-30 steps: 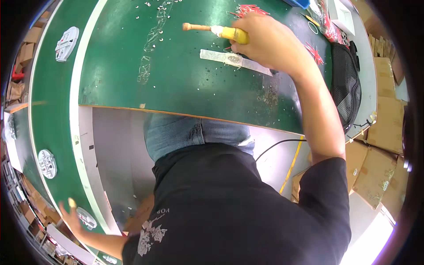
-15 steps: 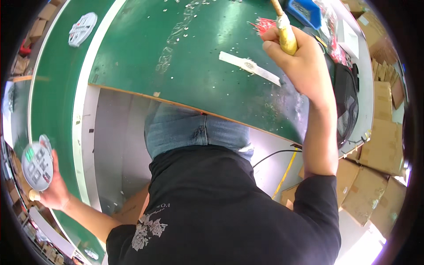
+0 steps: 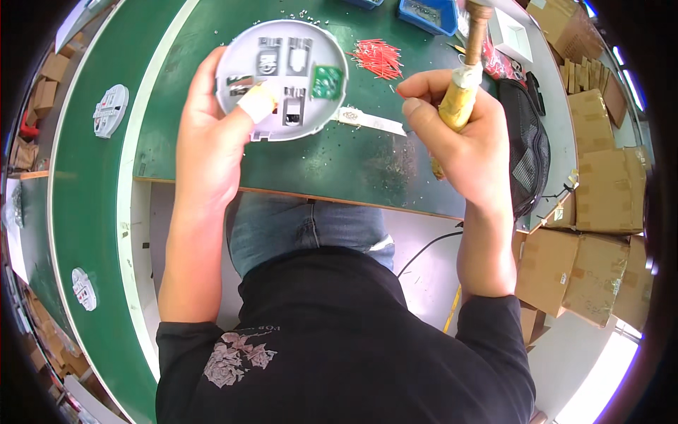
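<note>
Left hand (image 3: 208, 141) grips the round grey base (image 3: 281, 79); right hand (image 3: 462, 134) fisted on the yellow-handled tool (image 3: 462, 85), tip unseen. Positioning step; next likely needs tool brought left onto the base.

cardboard cartons at right, one small label, blue bins and a white box at top.

brown cardboard cartons (image 3: 604, 184) stacked in a cluster on the floor along the right edge, plain brown, flaps closed, more of them (image 3: 575, 275) lower down beside the bench end. a small white label strip (image 3: 371, 121) lies flat on the green bench top, near the middle, long and narrow. two blue open bins (image 3: 427, 13) sit at the top edge. an open white box (image 3: 512, 35) stands just right of them. no screens or signs visible.
</note>
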Demonstrator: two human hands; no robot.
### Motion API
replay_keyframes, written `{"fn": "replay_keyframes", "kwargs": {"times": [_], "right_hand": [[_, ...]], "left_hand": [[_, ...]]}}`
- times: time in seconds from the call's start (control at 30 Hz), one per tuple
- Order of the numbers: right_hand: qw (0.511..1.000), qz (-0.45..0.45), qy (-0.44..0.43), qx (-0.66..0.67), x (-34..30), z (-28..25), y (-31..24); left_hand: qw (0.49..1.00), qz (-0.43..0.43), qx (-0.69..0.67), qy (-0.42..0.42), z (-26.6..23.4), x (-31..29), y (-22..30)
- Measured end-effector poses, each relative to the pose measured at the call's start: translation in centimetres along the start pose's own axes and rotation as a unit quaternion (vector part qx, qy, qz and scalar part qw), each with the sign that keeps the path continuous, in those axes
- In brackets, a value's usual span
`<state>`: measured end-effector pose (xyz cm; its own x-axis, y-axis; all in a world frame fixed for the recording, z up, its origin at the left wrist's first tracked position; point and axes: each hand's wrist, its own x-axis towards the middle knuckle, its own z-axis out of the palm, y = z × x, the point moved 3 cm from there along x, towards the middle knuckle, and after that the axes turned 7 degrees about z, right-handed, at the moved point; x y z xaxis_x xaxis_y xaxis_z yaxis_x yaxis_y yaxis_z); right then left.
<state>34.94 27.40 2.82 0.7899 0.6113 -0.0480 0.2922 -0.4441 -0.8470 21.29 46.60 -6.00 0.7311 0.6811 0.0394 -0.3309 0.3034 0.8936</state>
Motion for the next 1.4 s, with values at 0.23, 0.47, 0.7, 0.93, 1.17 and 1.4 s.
{"fn": "replay_keyframes", "kwargs": {"times": [0.23, 0.47, 0.7, 0.93, 1.17, 1.4], "right_hand": [[0.992, -0.074, 0.015, -0.101, 0.3, 2.3, -1.6], [0.979, -0.152, 0.035, -0.129, 1.1, 3.4, -1.5], [0.951, -0.252, 0.054, -0.171, 1.1, 3.2, -2.3], [0.936, -0.267, 0.021, -0.229, 1.2, 2.9, -3.0], [0.886, -0.352, -0.082, -0.289, 2.7, 2.0, -6.5], [0.882, -0.270, -0.270, -0.276, 4.6, 0.2, -8.9]], "left_hand": [[0.976, 0.129, 0.162, -0.065, 3.1, -0.2, 0.4], [0.960, 0.165, 0.197, -0.111, 3.7, -1.0, 1.4], [0.952, 0.180, 0.207, -0.134, 3.7, -1.0, 1.7], [0.942, 0.166, 0.255, -0.139, 3.6, -0.5, 2.3], [0.918, 0.180, 0.294, -0.195, 3.8, -0.3, 2.6], [0.938, 0.067, 0.266, -0.211, 5.3, -0.2, 2.1]]}}
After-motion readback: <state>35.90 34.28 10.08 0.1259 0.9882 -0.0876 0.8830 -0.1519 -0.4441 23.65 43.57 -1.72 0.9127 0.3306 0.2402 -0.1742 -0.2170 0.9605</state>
